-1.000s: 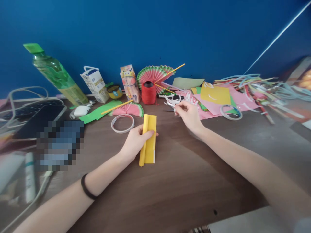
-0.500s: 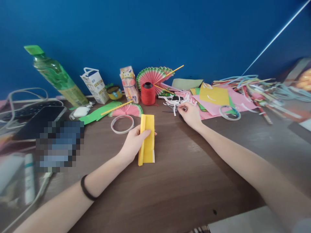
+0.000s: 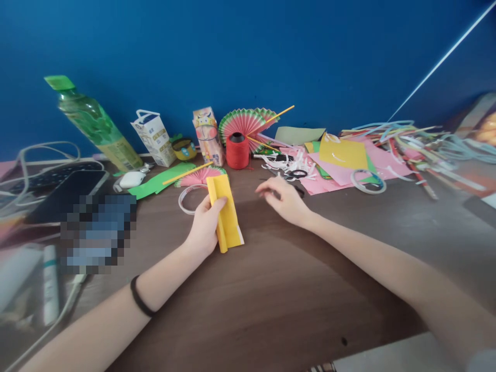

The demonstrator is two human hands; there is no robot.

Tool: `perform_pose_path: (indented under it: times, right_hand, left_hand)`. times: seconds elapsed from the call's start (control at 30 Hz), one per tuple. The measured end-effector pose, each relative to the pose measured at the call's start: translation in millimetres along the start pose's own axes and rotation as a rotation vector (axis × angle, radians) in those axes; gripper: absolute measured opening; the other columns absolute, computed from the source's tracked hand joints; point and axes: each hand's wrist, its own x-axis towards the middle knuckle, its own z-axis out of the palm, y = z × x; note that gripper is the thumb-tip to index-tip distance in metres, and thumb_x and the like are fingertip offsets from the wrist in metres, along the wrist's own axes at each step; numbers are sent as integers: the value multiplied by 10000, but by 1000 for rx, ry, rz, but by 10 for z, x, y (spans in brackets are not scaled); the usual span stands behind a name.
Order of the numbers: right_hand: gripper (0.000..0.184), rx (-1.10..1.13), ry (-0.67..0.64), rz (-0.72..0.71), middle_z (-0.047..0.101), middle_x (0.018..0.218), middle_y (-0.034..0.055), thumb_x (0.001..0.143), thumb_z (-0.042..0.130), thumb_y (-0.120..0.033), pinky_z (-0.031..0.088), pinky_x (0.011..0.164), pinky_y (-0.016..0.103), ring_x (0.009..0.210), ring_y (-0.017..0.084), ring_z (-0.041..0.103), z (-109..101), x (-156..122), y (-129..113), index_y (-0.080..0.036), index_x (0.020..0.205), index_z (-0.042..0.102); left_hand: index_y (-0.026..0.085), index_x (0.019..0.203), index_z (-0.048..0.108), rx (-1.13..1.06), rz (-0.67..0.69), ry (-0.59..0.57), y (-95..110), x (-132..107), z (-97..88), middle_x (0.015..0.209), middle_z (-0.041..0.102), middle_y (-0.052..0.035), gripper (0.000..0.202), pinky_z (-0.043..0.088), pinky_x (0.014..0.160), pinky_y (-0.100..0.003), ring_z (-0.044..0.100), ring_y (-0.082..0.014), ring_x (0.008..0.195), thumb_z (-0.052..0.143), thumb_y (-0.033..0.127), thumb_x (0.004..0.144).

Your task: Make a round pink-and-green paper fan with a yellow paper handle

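A strip of folded yellow paper is gripped in my left hand, thumb on top. A fold runs along its left side, and a white edge shows at its lower right corner. My right hand hovers over the table with its fingers apart and nothing in them. Just behind it lie black-handled scissors, partly hidden by the hand, beside a heap of white paper shreds. A roll of double-sided tape lies behind my left hand, partly covered by the yellow paper.
Along the blue wall stand a green bottle, a white carton, a pink box, red thread and a pleated fan. Coloured paper and another tape roll lie right; phones and cables lie left.
My right hand has moved from the paper shreds towards me and left, its fingers opening. The yellow paper in my left hand has tilted and shifted slightly left.
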Motion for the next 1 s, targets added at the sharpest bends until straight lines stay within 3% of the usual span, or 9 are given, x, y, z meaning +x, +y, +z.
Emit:
perform_pose_path:
  times: [0.1,0.17,0.37,0.53,0.73,0.83,1.0]
  right_hand:
    - [147,159,-279,-29,660,864,36,858,482,-223,416,823,335,862,175,537,42,-56,-189,-197,813,619]
    - [161,187,-323,-57,665,896,41,874,486,-254,408,853,343,888,173,536,57,-87,-261,-191,806,618]
    - [108,208,-314,-73,669,859,42,848,555,-260,421,825,323,857,166,536,93,-135,-313,-175,819,615]
    - [77,222,-271,-97,642,800,30,828,545,-177,429,782,303,806,153,536,130,-158,-308,-182,765,589]
    - [114,230,-163,13,569,727,2,833,501,-194,398,668,258,720,129,509,122,-150,-246,-188,726,540]
    - [125,242,-163,60,548,715,-8,840,485,-218,380,621,239,676,116,492,119,-140,-222,-186,723,514]
    - [167,194,-207,91,572,699,-9,875,417,-239,390,656,246,680,119,516,121,-114,-115,-188,753,518]
  left_hand:
    - [193,841,623,-50,0,1,22,-8,34,766,644,19,190,482,589,-230,560,-103,612,647,240,658]
    - [193,845,628,-59,7,-10,28,-12,46,788,649,17,176,484,608,-223,559,-97,624,642,229,673]
    - [196,850,632,-98,-5,-39,14,-17,54,779,646,18,158,493,637,-228,563,-95,637,652,232,697]
    - [199,941,620,-84,-16,-156,-6,-57,63,861,654,8,299,503,746,-262,605,-124,770,700,231,655]
    - [161,898,597,245,29,-290,-81,-35,29,883,659,-11,319,482,794,-296,609,-161,827,717,173,603]
    - [159,923,599,291,46,-295,-105,-12,19,923,667,-25,325,472,827,-313,615,-176,868,698,169,614]
    - [164,882,577,100,-16,-225,-85,-14,25,864,670,-10,312,499,803,-326,633,-181,835,694,179,593]
